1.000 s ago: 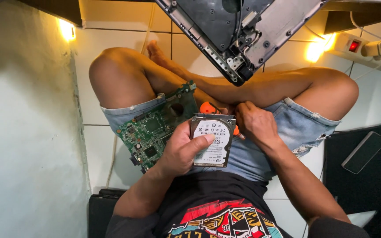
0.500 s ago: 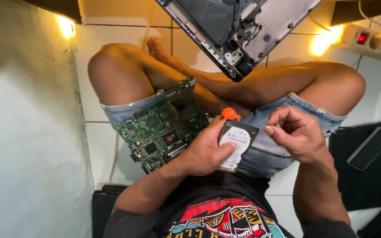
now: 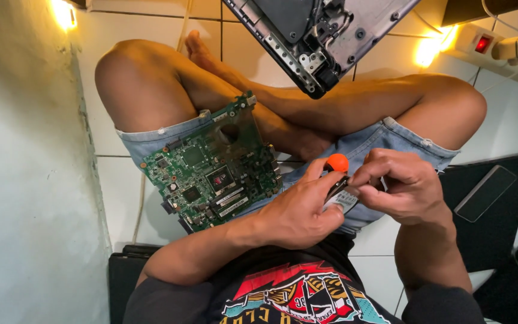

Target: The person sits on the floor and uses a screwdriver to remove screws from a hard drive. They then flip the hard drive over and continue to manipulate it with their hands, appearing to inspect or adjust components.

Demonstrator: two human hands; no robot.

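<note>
I sit cross-legged on a tiled floor. My left hand grips a small silver hard drive, now turned almost edge-on, so little of it shows. My right hand closes its fingers on the drive's right end. An orange-tipped tool pokes up just behind the drive, between both hands; which hand carries it I cannot tell. A green circuit board rests on my left thigh, beside my left hand.
An opened laptop chassis lies on the floor past my feet. A white power strip with a red switch sits at the top right. A dark mat with a phone lies at the right. A pale wall runs along the left.
The drive has tilted from label-up to nearly edge-on. My right hand has moved in from beside it and now pinches its end. The camera view has shifted closer.
</note>
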